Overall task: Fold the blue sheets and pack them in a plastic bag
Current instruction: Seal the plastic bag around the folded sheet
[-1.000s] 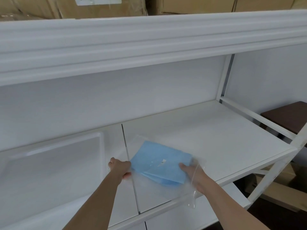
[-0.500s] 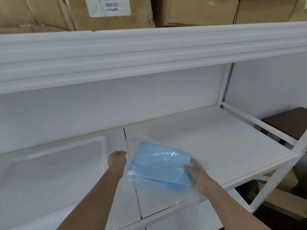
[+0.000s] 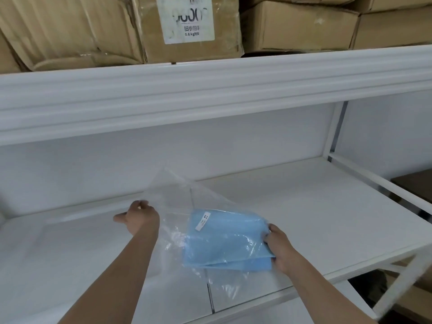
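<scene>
Two bare forearms reach in from the lower edge toward a white worktop (image 3: 304, 218). Right hand (image 3: 279, 247) nearest: fingers curled, pinching the right edge of the folded blue sheets (image 3: 222, 239) together with the clear film over them. Sheets sit inside the plastic bag (image 3: 180, 206), a flat folded stack raised a little off the worktop, a small white label (image 3: 203, 221) on the upper left corner. Bag is transparent and crinkled, its loose open end lifted up and back toward the rear wall. Left hand (image 3: 140, 218) slightly farther, on the bag's left side, fingers curled around the film's edge, thumb out to the left. A seam between two worktop panels runs under the bag. Left of it a shallow white tray (image 3: 46, 242) lies on the worktop. Behind, a white back panel and a thick white shelf edge (image 3: 210, 90) overhead. On top, brown cardboard boxes (image 3: 299, 24), one with a white printed sticker (image 3: 185, 18).
</scene>
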`<action>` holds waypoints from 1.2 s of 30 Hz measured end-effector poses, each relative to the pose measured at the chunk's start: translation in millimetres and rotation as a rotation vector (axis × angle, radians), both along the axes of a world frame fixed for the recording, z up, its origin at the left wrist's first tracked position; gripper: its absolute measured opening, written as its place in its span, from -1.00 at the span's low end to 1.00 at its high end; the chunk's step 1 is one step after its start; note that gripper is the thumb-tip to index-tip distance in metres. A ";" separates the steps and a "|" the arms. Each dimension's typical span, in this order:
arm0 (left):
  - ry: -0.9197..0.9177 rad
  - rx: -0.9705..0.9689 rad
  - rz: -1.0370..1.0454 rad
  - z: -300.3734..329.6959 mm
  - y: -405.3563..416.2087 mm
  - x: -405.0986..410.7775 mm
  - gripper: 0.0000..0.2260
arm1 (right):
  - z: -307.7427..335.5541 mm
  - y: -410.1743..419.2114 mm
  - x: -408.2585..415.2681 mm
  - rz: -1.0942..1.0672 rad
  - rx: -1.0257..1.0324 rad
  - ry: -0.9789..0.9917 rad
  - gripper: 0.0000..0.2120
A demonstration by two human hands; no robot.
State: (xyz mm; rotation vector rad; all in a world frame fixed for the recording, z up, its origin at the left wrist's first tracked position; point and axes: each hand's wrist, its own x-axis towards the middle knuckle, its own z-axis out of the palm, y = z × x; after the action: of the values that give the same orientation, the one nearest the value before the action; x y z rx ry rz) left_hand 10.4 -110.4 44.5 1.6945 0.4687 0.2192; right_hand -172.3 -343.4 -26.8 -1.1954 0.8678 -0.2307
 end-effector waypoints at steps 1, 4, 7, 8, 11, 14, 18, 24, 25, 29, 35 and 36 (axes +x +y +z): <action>0.001 -0.027 0.015 1.4 3.1 0.3 -0.92 | 1.0 1.2 0.9 0.012 -0.015 0.021 -0.64; -0.011 -0.162 0.080 2.1 12.0 3.0 -0.82 | 1.6 5.4 3.5 0.035 -0.055 0.049 -0.64; 0.015 -0.078 0.131 2.5 25.3 8.7 -0.79 | -2.4 6.6 1.8 -0.026 -0.048 0.088 -0.70; 0.059 -0.027 0.130 1.5 29.1 12.2 -0.80 | -4.6 5.4 -0.4 -0.054 -0.046 0.108 -0.71; 0.166 0.297 -0.071 0.7 34.3 13.7 -0.51 | -11.4 3.0 -9.2 -0.089 -0.051 0.153 -0.73; 0.205 0.276 -0.144 -4.9 17.8 4.4 -0.33 | -13.7 6.1 -13.3 -0.103 -0.048 0.138 -0.88; 0.184 0.391 -0.473 -26.6 -11.6 -18.1 -0.41 | -17.5 4.8 -11.2 -0.135 -0.013 0.141 -0.84; 0.219 0.461 -1.027 -67.7 -47.9 -51.3 -0.27 | -23.6 6.4 -14.7 -0.051 -0.108 0.138 -0.90; 0.213 0.556 -1.066 -74.0 -50.8 -53.4 -0.19 | -24.4 6.8 -16.2 -0.040 -0.120 0.123 -0.89; 0.262 0.854 -1.065 -89.0 -48.6 -51.7 -0.05 | -24.9 6.7 -20.6 -0.185 -0.185 0.092 -0.90; 0.277 0.914 -1.085 -94.0 -42.3 -44.9 -0.03 | -11.6 -15.1 -25.8 -0.612 -0.140 0.047 -0.78; 0.284 0.926 -1.097 -94.1 -43.0 -46.0 -0.02 | -10.0 -17.7 -25.2 -0.653 -0.132 0.048 -0.79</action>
State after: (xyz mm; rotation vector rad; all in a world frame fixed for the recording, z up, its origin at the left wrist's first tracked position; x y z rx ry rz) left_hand -35.6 -153.4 -49.7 2.6398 -0.5009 -0.7206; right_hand -197.5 -361.1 -36.9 -1.0064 1.2848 -0.7995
